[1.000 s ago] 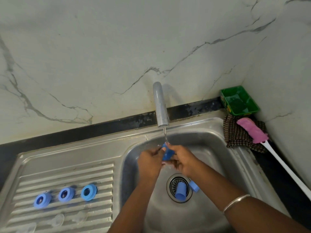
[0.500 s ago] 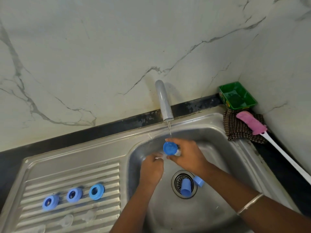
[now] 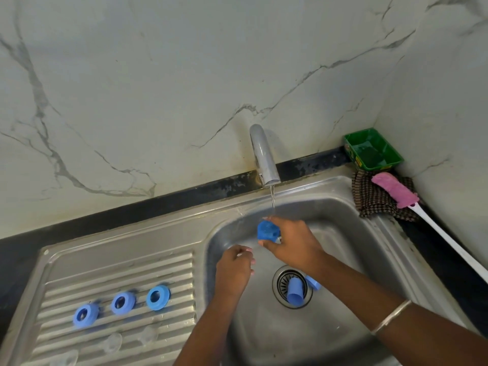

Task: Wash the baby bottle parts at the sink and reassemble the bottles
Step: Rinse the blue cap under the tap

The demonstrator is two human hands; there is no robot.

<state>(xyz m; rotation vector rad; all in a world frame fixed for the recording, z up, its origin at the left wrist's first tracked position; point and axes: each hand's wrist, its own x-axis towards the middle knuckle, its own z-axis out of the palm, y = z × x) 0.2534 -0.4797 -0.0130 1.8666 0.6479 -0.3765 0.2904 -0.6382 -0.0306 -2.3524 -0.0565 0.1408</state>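
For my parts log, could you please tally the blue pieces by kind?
Blue collar rings on the drainboard: 3
Blue caps in the basin: 2
Blue cap in the right hand: 1
Total: 6

Brush handle (image 3: pixel 449 245): cut off at the right edge.
Second cap (image 3: pixel 313 282): mostly hidden behind the right forearm.
Left hand (image 3: pixel 233 269): fingertips curled under; contents cannot be told.
Clear teats (image 3: pixel 112 342): faint, outlines blurred.

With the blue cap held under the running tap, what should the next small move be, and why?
Probably turn the blue cap in the right hand so the stream from the tap rinses all round it. The left hand has let go and hangs beside it, and two more blue parts lie at the drain.
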